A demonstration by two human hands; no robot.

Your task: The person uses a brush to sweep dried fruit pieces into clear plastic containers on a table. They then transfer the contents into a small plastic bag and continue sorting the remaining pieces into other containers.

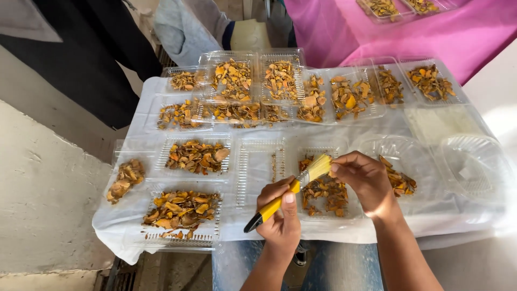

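My left hand (278, 213) grips a yellow-handled brush (269, 207) with pale bristles near the front edge of the table. The bristle tip touches the fingers of my right hand (364, 179), which pinch the bristles or a small piece against them; I cannot tell which. Both hands hover over a clear plastic tray (344, 211) holding orange-brown dried slices. A nearly bare clear tray (260, 171) lies just left of them.
Several clear trays of dried orange slices (196, 156) cover a white sheet on the table (145, 102). Stacked clear lids (474, 167) sit at the right. A pink cloth (344, 32) with more trays lies beyond. Someone in dark clothes (97, 48) stands at the far left.
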